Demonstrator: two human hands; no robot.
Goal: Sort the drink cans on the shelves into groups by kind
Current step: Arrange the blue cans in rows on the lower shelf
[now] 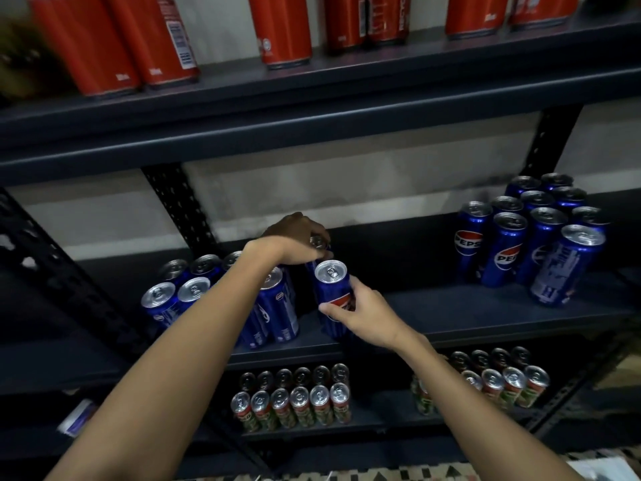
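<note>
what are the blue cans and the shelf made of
Blue cans: likely aluminium, with bare silvery tops with pull tabs and glossy printed blue sides. Shelf: probably painted steel, with a matte dark finish and perforated uprights.

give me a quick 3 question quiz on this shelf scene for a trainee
1. True or false: the right hand holds a red can.
2. Which shelf holds the blue cans? A) top B) middle C) bottom
3. Fill in: the left hand grips a can from ____.

Key:
1. False. It holds a blue can by its side.
2. B. Red cans stand on the top shelf, small cans on the bottom one.
3. Above: its fingers curl over the can top.
</note>
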